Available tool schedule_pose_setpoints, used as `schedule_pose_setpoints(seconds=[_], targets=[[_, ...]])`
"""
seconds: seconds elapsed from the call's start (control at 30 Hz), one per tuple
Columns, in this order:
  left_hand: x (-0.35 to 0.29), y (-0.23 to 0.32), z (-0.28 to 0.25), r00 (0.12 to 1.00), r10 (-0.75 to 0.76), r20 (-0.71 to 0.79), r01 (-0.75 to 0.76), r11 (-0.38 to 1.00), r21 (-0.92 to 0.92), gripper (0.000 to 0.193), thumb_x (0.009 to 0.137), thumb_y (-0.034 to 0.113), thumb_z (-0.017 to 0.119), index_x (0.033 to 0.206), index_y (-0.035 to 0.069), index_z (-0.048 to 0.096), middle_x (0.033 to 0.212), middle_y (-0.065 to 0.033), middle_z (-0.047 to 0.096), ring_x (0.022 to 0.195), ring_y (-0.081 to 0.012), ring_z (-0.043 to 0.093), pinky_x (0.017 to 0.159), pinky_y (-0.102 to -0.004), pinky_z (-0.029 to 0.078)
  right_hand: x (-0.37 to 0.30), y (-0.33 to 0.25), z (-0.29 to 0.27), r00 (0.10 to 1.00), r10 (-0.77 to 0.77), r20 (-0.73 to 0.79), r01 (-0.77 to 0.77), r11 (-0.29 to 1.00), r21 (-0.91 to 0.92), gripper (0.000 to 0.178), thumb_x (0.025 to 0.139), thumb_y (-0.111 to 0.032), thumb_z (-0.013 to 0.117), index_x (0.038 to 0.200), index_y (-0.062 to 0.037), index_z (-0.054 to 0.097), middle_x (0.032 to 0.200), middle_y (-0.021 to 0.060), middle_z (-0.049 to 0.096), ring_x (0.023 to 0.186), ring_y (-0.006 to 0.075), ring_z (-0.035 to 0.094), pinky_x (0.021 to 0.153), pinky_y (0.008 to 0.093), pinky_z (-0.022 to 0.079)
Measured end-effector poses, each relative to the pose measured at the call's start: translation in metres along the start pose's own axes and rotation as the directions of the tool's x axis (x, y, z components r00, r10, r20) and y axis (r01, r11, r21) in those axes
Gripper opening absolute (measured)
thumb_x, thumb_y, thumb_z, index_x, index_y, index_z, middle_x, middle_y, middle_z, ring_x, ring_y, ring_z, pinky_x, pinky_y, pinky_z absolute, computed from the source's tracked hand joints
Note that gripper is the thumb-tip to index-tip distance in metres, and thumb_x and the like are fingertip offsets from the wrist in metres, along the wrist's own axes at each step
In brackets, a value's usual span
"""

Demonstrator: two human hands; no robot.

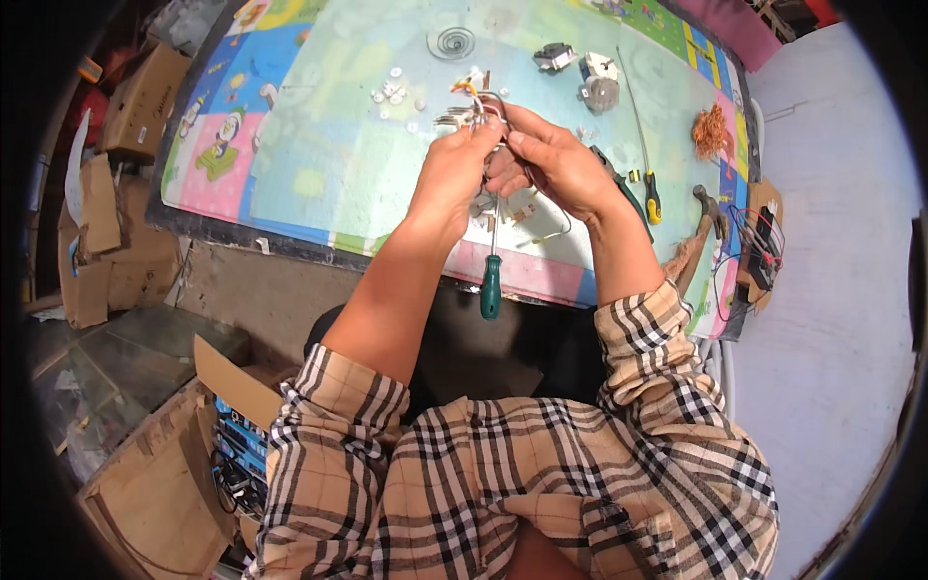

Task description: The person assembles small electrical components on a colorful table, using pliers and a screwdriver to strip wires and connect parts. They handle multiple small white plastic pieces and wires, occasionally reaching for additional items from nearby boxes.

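My left hand [452, 172] and my right hand [559, 159] meet over the table, both closed on a small bundle of wires [468, 87] with orange, white and grey strands. Fingers cover most of the bundle. Beside my left fingertips several thin metal prongs [451, 118] stick out; I cannot tell what they belong to. Below my hands, a green-handled screwdriver [492, 290] reaches past the table's near edge, its shaft running up toward my fingers. Whether a finger grips it is hidden. Small metal and white bits [517, 215] lie under my right hand.
Pliers [623, 184], a yellow-black screwdriver [653, 201] and a hammer [709, 203] lie right. Copper wire [710, 132], small components [600, 87], a spiral coil [451, 43] and white pieces [391, 92] rest farther off. A black device with leads [764, 246] sits at the right edge.
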State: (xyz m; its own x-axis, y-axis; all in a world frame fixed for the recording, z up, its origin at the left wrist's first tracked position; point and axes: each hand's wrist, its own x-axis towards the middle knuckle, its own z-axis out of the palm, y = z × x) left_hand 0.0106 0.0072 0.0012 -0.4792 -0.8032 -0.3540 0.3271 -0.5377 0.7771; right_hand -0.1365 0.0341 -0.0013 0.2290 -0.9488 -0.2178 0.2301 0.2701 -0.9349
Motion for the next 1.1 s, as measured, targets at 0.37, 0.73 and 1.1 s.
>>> schedule_pose_setpoints(seconds=[0.37,0.73,1.1], targets=[[0.006,0.002,-0.021,0.982,0.062,0.179,-0.066,0.998,0.013,0.025,0.097,0.022,0.046,0.087,0.001,0.055,0.070,-0.0053,0.055,0.056,-0.0129,0.048,0.050,-0.0271,0.042,-0.005,0.002,0.022,0.987,-0.161,0.023,0.160,0.942,-0.296,0.048,0.093,-0.007,0.045,0.140,-0.0120,0.037,0.078,0.0037,0.059,0.066,0.0103,0.057,0.061,0.0243,0.046],[-0.015,0.069,-0.066,0.900,0.399,-0.178,-0.435,0.855,-0.283,0.022,0.098,0.021,0.044,0.089,0.001,0.050,0.062,-0.0008,0.036,0.048,-0.0081,0.030,0.044,-0.0237,0.028,-0.010,-0.006,-0.005,0.994,-0.090,0.058,0.107,0.870,-0.481,0.038,0.085,-0.015,0.063,0.120,-0.0022,0.057,0.077,-0.0023,0.055,0.071,0.0081,0.051,0.070,0.0241,0.044],[-0.015,0.068,-0.061,0.859,0.308,-0.409,-0.293,0.951,0.102,0.018,0.091,0.016,0.055,0.090,-0.001,0.053,0.059,0.0030,0.038,0.043,-0.0039,0.027,0.037,-0.0204,0.020,0.014,0.084,-0.034,0.989,-0.144,0.037,0.063,0.182,-0.981,0.015,0.081,-0.012,0.058,0.090,-0.0151,0.070,0.091,0.0096,0.060,0.085,0.0291,0.061,0.076,0.0378,0.049]])
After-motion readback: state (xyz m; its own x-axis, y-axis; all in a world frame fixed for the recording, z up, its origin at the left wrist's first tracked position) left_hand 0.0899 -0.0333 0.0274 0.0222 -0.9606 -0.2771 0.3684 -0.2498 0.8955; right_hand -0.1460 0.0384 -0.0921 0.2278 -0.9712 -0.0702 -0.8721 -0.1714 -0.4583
